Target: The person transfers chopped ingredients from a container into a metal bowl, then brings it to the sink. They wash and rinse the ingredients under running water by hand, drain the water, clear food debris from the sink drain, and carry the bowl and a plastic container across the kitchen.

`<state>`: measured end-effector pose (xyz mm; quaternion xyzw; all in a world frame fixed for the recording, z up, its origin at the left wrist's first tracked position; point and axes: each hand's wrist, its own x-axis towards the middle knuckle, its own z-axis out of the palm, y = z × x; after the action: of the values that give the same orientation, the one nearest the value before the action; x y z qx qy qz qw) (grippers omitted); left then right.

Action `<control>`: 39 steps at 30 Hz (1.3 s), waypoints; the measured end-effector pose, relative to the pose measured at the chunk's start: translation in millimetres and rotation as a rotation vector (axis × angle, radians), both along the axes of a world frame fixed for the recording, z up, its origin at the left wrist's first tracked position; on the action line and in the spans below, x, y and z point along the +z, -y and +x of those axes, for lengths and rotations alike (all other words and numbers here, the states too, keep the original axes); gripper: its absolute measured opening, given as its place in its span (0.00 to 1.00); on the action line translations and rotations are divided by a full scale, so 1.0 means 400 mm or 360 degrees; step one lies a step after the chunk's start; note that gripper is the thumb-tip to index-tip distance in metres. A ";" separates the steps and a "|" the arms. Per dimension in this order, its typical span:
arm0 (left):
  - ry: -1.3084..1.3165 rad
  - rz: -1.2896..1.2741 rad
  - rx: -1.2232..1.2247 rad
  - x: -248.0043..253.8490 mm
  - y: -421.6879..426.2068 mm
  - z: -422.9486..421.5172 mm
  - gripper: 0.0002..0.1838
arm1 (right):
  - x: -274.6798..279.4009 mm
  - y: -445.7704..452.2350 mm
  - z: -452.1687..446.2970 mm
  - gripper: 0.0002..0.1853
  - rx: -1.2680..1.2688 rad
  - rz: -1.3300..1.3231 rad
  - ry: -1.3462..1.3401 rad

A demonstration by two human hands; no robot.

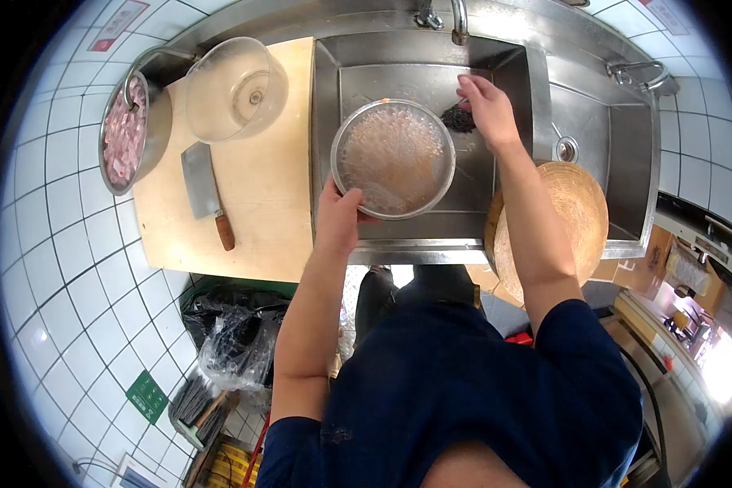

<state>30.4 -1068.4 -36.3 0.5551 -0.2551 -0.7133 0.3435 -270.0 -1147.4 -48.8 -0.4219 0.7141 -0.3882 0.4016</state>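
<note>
Left hand [337, 218]: fingers closed on the lower-left edge of the metal bowl [450, 175]. The bowl, containing cloudy, bubbly liquid, is ahead and to the right of these fingers, over the sink [366, 89].
Right hand [486, 106]: fingers narrow, with the dark scouring pad [457, 120] just beside their tips, on the bowl side; grip on the pad cannot be determined.
Cleaver [199, 180]: flat on the tabletop [260, 203], left of the left fingers.

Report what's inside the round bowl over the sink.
The bowl, held by the left hand, contains cloudy, brownish liquid with bubbles across it. Anything beneath the bubbles is hidden, so the bottom can't be made out.
</note>
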 end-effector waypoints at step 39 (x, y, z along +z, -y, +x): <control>0.0055 -0.0161 0.0183 0.087 0.042 -0.051 0.28 | -0.139 -0.095 0.173 0.22 -0.0827 -0.0523 0.2296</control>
<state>10.2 -1085.2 -1.6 0.5629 -0.2645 -0.6689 0.4071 -200.8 -1109.3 -104.4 0.0613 0.2860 -0.7487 0.5949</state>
